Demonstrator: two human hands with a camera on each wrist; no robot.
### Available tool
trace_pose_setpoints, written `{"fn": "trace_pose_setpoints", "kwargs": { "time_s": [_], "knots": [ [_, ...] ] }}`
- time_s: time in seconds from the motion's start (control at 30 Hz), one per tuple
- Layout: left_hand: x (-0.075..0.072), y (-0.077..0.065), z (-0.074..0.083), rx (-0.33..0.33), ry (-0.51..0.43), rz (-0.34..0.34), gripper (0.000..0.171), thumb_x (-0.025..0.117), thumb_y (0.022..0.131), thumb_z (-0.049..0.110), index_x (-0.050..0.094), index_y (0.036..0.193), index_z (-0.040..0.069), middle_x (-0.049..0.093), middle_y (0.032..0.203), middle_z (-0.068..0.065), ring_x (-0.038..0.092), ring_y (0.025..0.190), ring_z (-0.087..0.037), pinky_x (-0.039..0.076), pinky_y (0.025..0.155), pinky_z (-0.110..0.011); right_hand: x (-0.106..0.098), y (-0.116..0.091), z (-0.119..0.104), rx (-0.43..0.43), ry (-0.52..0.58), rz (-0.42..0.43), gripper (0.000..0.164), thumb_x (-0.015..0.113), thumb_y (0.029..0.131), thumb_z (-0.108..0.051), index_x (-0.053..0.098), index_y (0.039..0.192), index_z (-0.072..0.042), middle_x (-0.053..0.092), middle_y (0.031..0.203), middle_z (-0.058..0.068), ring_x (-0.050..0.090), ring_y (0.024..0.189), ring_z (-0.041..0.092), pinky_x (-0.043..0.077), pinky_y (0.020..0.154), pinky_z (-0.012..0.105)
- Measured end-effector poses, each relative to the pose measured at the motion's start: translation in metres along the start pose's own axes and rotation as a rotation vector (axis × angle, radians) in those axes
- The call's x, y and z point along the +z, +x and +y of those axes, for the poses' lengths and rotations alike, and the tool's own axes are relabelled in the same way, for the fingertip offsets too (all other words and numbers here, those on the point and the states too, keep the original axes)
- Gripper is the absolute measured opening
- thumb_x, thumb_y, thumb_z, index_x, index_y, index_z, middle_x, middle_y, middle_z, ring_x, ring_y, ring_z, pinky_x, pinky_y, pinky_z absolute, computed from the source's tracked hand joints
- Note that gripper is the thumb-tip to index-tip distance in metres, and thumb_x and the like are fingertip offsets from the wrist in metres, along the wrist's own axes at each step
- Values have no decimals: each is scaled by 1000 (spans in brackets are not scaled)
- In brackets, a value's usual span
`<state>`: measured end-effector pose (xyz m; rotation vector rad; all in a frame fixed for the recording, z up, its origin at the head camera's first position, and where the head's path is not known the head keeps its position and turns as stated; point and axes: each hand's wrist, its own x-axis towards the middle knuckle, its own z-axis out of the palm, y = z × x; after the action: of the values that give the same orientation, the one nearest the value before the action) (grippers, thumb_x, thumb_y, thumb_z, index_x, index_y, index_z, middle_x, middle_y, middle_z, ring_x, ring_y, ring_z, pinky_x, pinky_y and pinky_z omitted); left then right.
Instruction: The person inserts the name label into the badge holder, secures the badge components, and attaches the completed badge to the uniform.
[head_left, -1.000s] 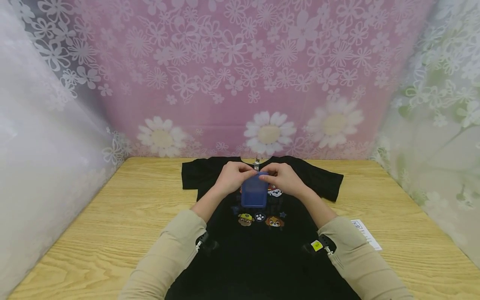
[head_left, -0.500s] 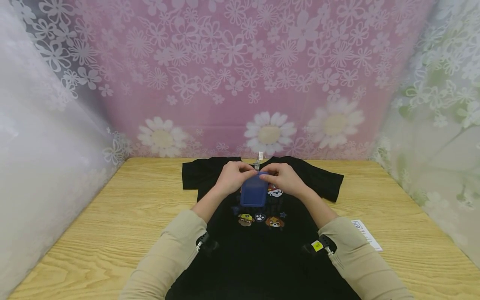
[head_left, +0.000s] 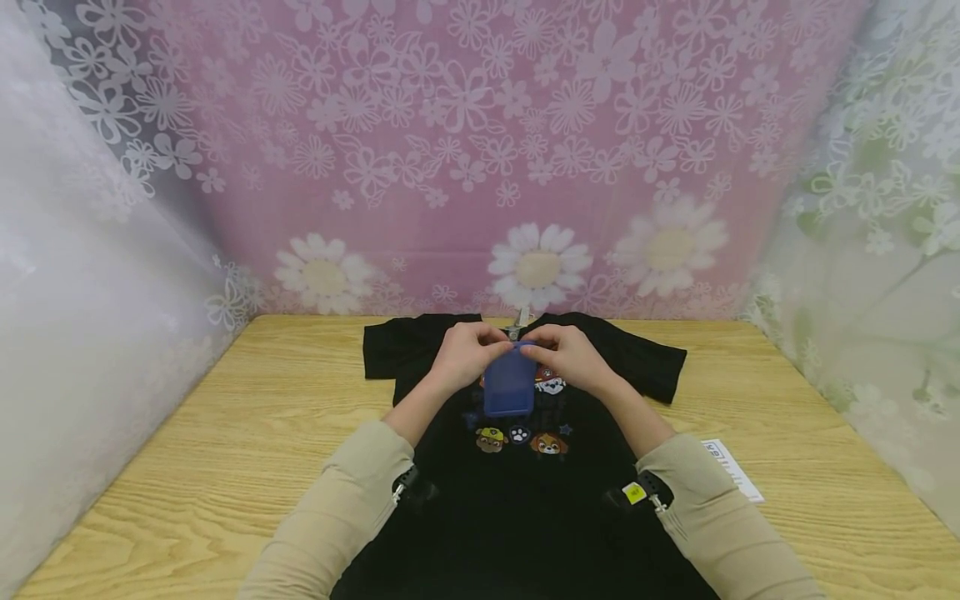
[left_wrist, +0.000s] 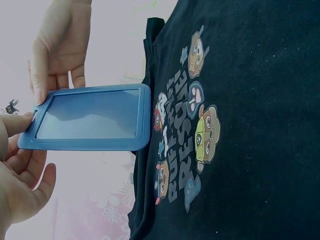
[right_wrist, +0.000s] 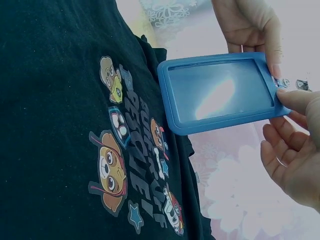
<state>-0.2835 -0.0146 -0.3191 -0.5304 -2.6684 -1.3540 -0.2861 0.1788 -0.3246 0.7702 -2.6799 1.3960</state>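
Note:
A blue badge holder (head_left: 509,387) with a clear window hangs upright above a black T-shirt (head_left: 525,525). My left hand (head_left: 467,354) pinches its top left corner between thumb and fingers. At the top right corner, my right hand (head_left: 568,358) pinches it the same way. Between my fingertips rises a metal clip with a pale strap (head_left: 522,317). Through the window (left_wrist: 92,115) in the left wrist view I see only a hazy backdrop; glare crosses it in the right wrist view. Cartoon dogs and lettering (right_wrist: 135,135) are printed on the shirt's chest.
The shirt lies spread on a wood-grain table (head_left: 187,458), sleeves toward the back. A white printed card (head_left: 733,471) lies on the right, beside my right sleeve (head_left: 720,500). A pink floral curtain (head_left: 450,167) hangs behind the table.
Both hands keep their pinch on the badge holder, which tilts slightly. The clip strap above it has swung up and turned. The shirt and card have stayed in place.

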Motion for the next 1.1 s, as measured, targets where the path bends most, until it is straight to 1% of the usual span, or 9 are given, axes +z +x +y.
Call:
{"fn": "trace_pose_setpoints", "kwargs": {
  "time_s": [0.1, 0.2, 0.3, 0.37, 0.47, 0.67, 0.77, 0.93, 1.1],
  "knots": [
    [0, -1, -2, 2, -11, -1, 19, 64, 88, 25, 70, 98, 10, 65, 94, -3, 58, 66, -19, 47, 59, -28, 0, 0, 1, -10, -12, 20, 24, 58, 93, -19, 65, 109, -2, 63, 97, 11, 63, 78, 28, 52, 65, 40],
    [0, -1, -3, 6, -17, -1, 19, 64, 89, 24, 70, 98, 9, 65, 93, -4, 58, 59, -24, 47, 55, -28, 0, -1, 1, -14, -36, 49, 24, 58, 93, -20, 66, 108, -3, 63, 101, 10, 62, 83, 27, 50, 68, 37],
    [0, -1, -4, 14, -7, 10, 18, 64, 89, 24, 70, 97, 10, 66, 93, -3, 59, 64, -21, 47, 58, -28, -1, -1, 2, -15, -52, 70, 24, 58, 92, -21, 67, 107, -4, 63, 102, 10, 61, 86, 25, 49, 70, 35],
    [1, 0, -4, 17, 2, 19, 18, 64, 88, 24, 70, 97, 10, 66, 94, -3, 59, 70, -17, 48, 61, -28, -2, -1, 3, -16, -54, 71, 23, 58, 92, -21, 67, 106, -4, 63, 102, 10, 60, 87, 26, 48, 70, 36],
    [2, 0, -5, 17, 5, 27, 17, 65, 88, 24, 70, 96, 10, 66, 94, -2, 58, 77, -15, 48, 64, -29, -2, 0, 3, -22, -55, 71, 23, 58, 92, -20, 67, 106, -4, 63, 102, 10, 60, 88, 29, 48, 70, 36],
    [3, 0, -6, 41, 1, 42, 16, 65, 88, 23, 70, 95, 10, 66, 93, -2, 58, 76, -15, 48, 64, -28, -1, 1, 3, -24, -66, 80, 23, 58, 92, -19, 67, 105, -3, 64, 100, 10, 59, 80, 23, 47, 66, 32],
    [3, 0, -6, 54, -9, 50, 16, 65, 88, 22, 70, 95, 9, 66, 93, -3, 59, 72, -14, 48, 62, -27, -1, 1, 1, -23, -64, 89, 22, 59, 92, -19, 67, 105, -3, 64, 98, 9, 59, 77, 20, 47, 64, 33],
    [5, 0, -6, 70, -7, 68, 15, 65, 88, 21, 70, 95, 9, 67, 93, -3, 60, 72, -15, 48, 62, -27, -1, 2, 1, -32, -80, 97, 23, 59, 92, -19, 67, 106, -3, 63, 100, 10, 59, 83, 25, 47, 67, 34],
    [6, 0, -6, 127, 29, 121, 13, 66, 86, 19, 72, 92, 9, 68, 90, -3, 61, 78, -16, 49, 65, -27, -1, 4, 3, -30, -97, 106, 23, 59, 92, -20, 68, 105, -3, 64, 100, 10, 60, 84, 23, 47, 69, 34]
  ]
}}
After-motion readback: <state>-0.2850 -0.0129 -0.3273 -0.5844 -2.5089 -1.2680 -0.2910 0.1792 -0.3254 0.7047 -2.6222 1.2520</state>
